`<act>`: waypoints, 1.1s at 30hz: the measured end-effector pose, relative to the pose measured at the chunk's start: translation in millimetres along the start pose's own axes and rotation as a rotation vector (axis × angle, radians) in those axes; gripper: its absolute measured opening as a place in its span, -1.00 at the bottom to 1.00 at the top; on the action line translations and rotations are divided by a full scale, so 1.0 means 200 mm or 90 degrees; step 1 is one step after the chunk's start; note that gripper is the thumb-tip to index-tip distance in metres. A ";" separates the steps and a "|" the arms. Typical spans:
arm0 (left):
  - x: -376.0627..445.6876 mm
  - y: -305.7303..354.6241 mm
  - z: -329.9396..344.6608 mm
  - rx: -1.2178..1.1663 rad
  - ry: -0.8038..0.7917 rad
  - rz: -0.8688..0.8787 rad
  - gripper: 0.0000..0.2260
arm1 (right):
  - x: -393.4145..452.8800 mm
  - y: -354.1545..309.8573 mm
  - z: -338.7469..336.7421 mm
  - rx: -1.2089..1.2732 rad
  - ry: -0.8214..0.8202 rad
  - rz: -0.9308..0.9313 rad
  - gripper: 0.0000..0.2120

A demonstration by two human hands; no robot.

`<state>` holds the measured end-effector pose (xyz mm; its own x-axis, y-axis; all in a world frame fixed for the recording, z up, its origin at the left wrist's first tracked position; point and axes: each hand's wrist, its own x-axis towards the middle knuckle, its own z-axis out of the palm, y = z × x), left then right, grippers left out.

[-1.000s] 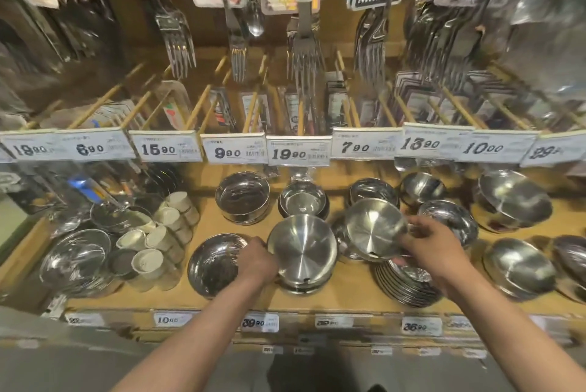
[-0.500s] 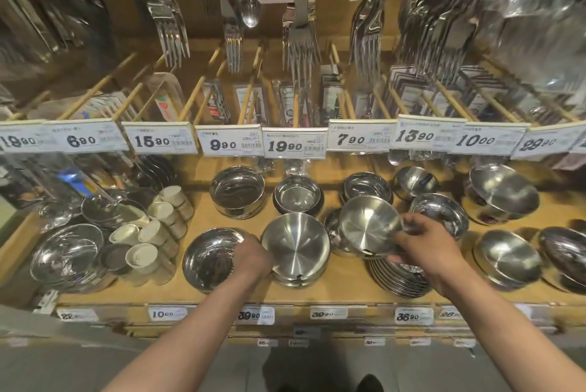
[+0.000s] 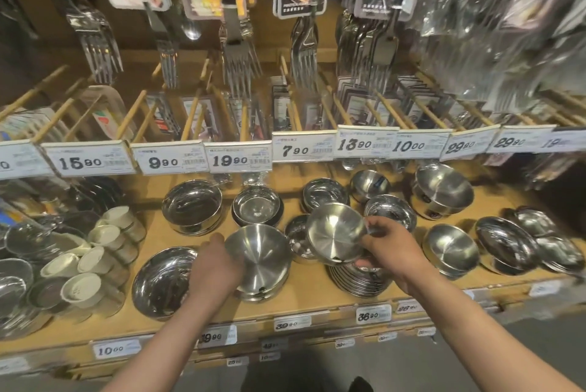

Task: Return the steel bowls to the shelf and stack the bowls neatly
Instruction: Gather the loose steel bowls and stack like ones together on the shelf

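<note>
Fingers (image 3: pixel 369 261) round tilted steel bowl (image 3: pixel 336 238) (below "7.90" tag (image 3: pixel 302 150)).

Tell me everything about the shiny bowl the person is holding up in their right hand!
The small steel bowl is round, shiny silver metal with a flat bottom and faint ring marks inside. It looks empty. It is tilted, its open side facing the camera, lifted above a stack of plates on the wooden shelf. The right hand pinches its right rim with its fingers.

Right hand (image 3: pixel 388 246) grips a tilted steel bowl (image 3: pixel 334 238) (above stacked plates (image 3: pixel 358 280)); left hand (image 3: pixel 215 268) holds another bowl (image 3: pixel 258 253).
</note>
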<state>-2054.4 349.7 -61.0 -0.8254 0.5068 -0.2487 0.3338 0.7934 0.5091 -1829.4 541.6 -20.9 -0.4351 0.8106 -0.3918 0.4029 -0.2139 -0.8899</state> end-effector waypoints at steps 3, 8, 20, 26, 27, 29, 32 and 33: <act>-0.06 0.16 -0.03 -0.050 -0.010 0.099 -0.69 | 0.01 0.01 -0.08 -0.002 0.008 0.006 -0.76; -0.19 0.46 0.03 -0.250 -0.104 0.144 -0.93 | 0.02 0.05 -0.27 0.021 0.021 0.021 -0.75; -0.46 1.29 0.63 -0.353 -0.256 0.115 -0.84 | 0.18 0.19 -1.10 0.035 0.005 0.029 -0.75; -0.47 1.51 0.94 -0.381 -0.246 0.062 -0.84 | 0.33 0.28 -1.36 0.028 -0.050 0.041 -0.80; -0.48 1.51 0.97 -0.366 -0.230 0.057 -0.88 | 0.36 0.29 -1.38 0.018 -0.058 0.034 -0.81; -0.48 1.52 1.02 -0.333 -0.199 0.036 -0.93 | 0.40 0.31 -1.39 -0.023 -0.065 0.017 -0.82; -0.49 1.51 1.09 -0.272 -0.165 0.036 -0.94 | 0.46 0.35 -1.39 -0.107 -0.062 -0.015 -0.79; -0.48 1.51 1.10 -0.261 -0.158 0.034 -0.96 | 0.47 0.36 -1.39 -0.131 -0.063 -0.024 -0.78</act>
<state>-1773.2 614.7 -64.4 -0.6611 0.6485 -0.3773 0.1243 0.5906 0.7973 -1617.1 753.8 -57.0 -0.5258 0.7560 -0.3898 0.5364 -0.0610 -0.8417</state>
